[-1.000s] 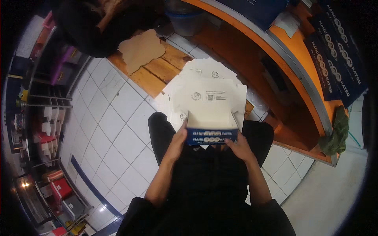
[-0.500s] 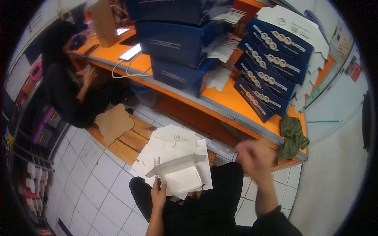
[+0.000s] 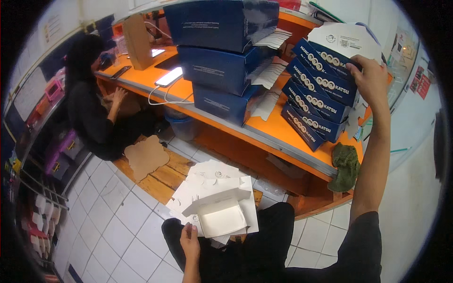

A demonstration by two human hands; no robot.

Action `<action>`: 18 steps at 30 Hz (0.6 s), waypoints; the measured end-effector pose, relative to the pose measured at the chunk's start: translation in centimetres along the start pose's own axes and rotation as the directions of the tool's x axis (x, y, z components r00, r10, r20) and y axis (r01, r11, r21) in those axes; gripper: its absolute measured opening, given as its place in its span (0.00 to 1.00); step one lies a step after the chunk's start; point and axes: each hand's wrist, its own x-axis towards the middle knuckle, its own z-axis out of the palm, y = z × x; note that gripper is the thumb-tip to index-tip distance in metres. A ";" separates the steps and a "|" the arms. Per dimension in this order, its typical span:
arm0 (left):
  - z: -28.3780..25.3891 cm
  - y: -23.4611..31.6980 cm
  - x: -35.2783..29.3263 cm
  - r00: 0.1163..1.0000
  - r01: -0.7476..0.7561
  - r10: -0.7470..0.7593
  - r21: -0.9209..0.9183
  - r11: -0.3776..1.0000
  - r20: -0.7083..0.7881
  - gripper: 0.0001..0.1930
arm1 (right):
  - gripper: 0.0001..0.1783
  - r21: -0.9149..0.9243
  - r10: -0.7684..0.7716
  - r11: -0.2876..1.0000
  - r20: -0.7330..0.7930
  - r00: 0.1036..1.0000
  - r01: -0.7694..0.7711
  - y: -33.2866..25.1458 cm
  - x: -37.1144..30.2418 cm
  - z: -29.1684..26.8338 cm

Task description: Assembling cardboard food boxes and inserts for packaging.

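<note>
An open white-lined cardboard box (image 3: 222, 218) with raised flaps sits over my lap, on top of flat white card blanks (image 3: 205, 174). Beside its near-left corner is my left hand (image 3: 190, 243), fingers drawn together; whether they pinch anything is hidden. My right arm stretches up to the leaning stack of nested dark blue boxes on the orange table. There my right hand (image 3: 370, 78) grips the edge of the uppermost blue box (image 3: 330, 63), fingertips over its printed wall. That box's white lid (image 3: 342, 37) stands up behind it.
Three closed blue boxes (image 3: 214, 70) are piled on the orange table (image 3: 271, 137), left of the nested ones. A lit phone (image 3: 169, 77) with a white cable lies there. A green cloth (image 3: 346, 167) hangs at the table's corner. Another person (image 3: 89, 104) sits at the left.
My right hand has risen from beside my knee to the top of the nested blue boxes. My left hand has slipped a little down from the white box's side. The view has shifted slightly.
</note>
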 end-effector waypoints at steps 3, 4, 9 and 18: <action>0.0 3.4 -0.7 0.997 -0.066 0.070 0.090 0.994 -0.042 0.22 | 0.14 -0.202 -0.174 0.972 -0.288 0.942 0.118 -0.6 -1.4 -1.2; -0.2 4.5 -1.0 0.991 -0.101 0.107 0.072 0.992 -0.075 0.20 | 0.14 -0.179 -0.150 0.979 -0.290 0.945 0.100 -1.0 -1.5 -1.7; 0.4 8.2 -1.1 0.982 -0.151 0.151 0.006 0.989 -0.118 0.16 | 0.11 -0.266 -0.293 0.948 -0.516 0.805 0.174 -0.2 -1.0 -0.9; -0.2 17.2 -3.2 0.937 -0.340 0.349 -0.187 0.922 0.020 0.16 | 0.07 -0.141 -0.551 0.832 -0.321 0.771 0.536 -9.6 -17.7 0.8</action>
